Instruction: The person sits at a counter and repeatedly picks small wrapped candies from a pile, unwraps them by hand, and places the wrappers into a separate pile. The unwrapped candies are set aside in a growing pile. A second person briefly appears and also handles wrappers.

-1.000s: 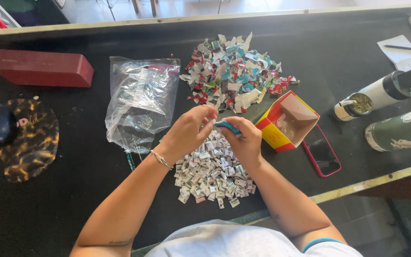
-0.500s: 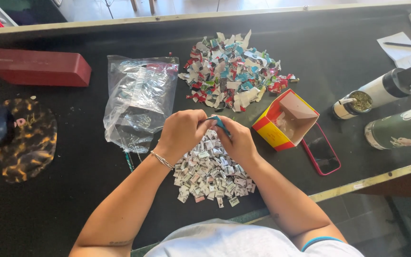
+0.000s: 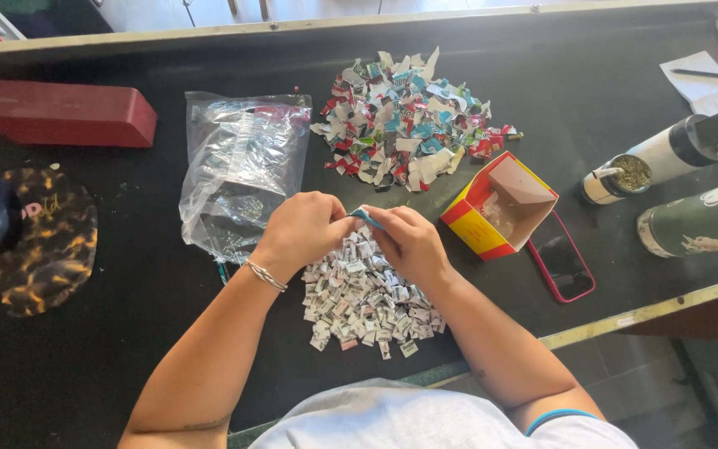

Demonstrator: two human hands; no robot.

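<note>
My left hand (image 3: pixel 302 229) and my right hand (image 3: pixel 409 241) meet over the black table, both pinching one small blue-and-white paper piece (image 3: pixel 365 216) between the fingertips. Right under them lies a heap of small folded paper pieces (image 3: pixel 363 299), mostly white and grey. Farther back sits a bigger pile of colourful torn paper scraps (image 3: pixel 405 120). A thin bracelet is on my left wrist.
A clear plastic bag (image 3: pixel 243 170) lies left of the hands. A yellow and red open box (image 3: pixel 500 204) and a red-edged phone (image 3: pixel 560 266) lie to the right, with a white cup (image 3: pixel 666 158) and green flask (image 3: pixel 700 220). A red case (image 3: pixel 64 112) and spotted cap (image 3: pixel 31 237) sit left.
Both hands have drawn closer together and slightly nearer to me, fingertips closing on the small paper piece. Nothing else on the table has moved.
</note>
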